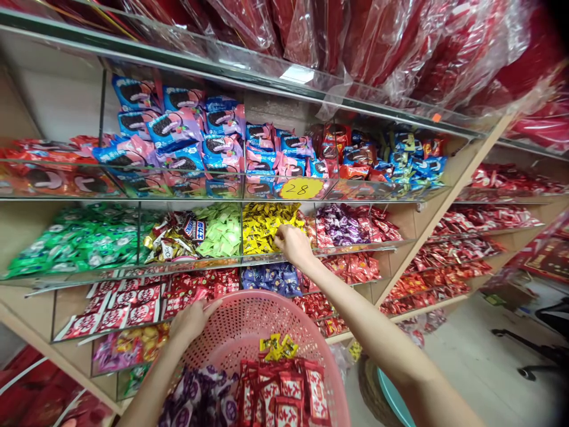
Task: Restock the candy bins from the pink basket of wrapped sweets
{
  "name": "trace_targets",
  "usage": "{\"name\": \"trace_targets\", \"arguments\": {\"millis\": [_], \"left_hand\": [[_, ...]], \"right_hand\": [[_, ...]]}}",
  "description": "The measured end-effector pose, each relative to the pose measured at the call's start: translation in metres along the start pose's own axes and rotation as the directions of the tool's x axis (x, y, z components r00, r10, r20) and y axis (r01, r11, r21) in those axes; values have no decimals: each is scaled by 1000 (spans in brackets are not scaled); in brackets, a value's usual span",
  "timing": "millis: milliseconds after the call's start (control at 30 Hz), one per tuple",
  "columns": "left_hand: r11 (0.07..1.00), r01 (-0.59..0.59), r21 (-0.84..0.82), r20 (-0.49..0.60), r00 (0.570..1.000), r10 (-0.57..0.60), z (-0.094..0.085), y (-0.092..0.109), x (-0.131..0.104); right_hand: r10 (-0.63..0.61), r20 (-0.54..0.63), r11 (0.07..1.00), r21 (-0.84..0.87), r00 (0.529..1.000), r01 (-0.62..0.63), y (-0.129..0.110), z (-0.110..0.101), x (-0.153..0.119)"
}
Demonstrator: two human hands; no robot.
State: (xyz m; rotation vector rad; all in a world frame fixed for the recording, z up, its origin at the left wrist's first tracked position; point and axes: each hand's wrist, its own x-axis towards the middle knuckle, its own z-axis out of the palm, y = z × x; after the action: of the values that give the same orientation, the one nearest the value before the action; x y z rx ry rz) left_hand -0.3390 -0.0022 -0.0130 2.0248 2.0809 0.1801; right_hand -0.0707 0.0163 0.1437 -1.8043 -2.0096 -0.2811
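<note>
My left hand (pixel 192 320) grips the rim of a round pink plastic basket (pixel 249 308) full of small holes. Inside the basket lie purple-wrapped candies (pixel 200 394), red and white packets (pixel 284 391) and a few yellow-wrapped candies (pixel 279 347). At the middle shelf, my right hand (pixel 294 244) reaches into a compartment of yellow-wrapped candies (pixel 262 228). Its fingers are curled at the pile; whether candy is between them is hidden.
Glass-fronted compartments hold green candies (pixel 84 237), light green candies (pixel 222 228) and blue-pink cookie packs (pixel 178 127). A yellow tag (pixel 302 188) reads 28. Plastic-wrapped red goods (pixel 311 35) fill the top. A chair base (pixel 528 356) and teal basin (pixel 391 397) stand at right.
</note>
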Motion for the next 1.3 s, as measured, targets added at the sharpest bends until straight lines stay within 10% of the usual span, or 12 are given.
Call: {"name": "trace_targets", "arguments": {"millis": [733, 867, 1000, 1300], "left_hand": [[1000, -6, 7, -10, 1000, 6, 3, -1, 2], [1000, 11, 19, 3, 1000, -11, 2, -1, 2], [1000, -4, 25, 1, 1000, 4, 1, 0, 2], [1000, -14, 28, -14, 1000, 14, 3, -2, 4]], "right_hand": [[60, -298, 854, 509, 953, 106, 26, -36, -18], [-126, -83, 796, 586, 989, 151, 24, -36, -48], [-443, 289, 791, 572, 849, 218, 28, 3, -79], [-343, 546, 928, 73, 764, 365, 24, 92, -134]]}}
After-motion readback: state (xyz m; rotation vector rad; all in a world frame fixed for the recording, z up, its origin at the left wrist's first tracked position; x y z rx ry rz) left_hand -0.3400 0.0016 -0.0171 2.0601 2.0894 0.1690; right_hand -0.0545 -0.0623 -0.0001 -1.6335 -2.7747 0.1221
